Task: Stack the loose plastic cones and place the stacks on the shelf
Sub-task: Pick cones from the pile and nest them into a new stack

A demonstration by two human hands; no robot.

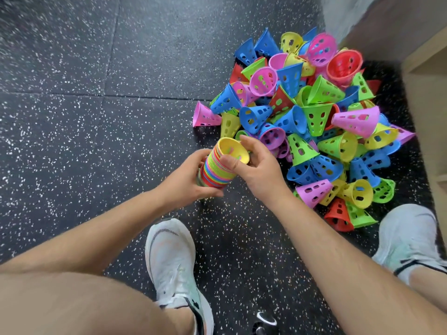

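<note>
**Stack in both hands, beside the heap**

Gripping a multicoloured stack of nested cones (214, 174) in the left hand (188, 176), fingers curled round its side, wide end tilted up and away. Pinching the top yellow cone (233, 149) at its rim with the right hand (257, 165), thumb on the near edge, index finger hooked over the far edge. Holding the stack over the black speckled rubber floor (84, 105), lower end hidden behind the left hand, so cannot tell whether resting or lifted. Working just beside a heap of loose perforated cones (314, 112) in blue, green, pink, yellow and red, tumbled on the floor next to a pale wooden shelf unit (428, 97) at the right edge. Crouching with one white running shoe (174, 262) below the stack and a second white shoe (406, 238) near the heap's closest edge.
</note>
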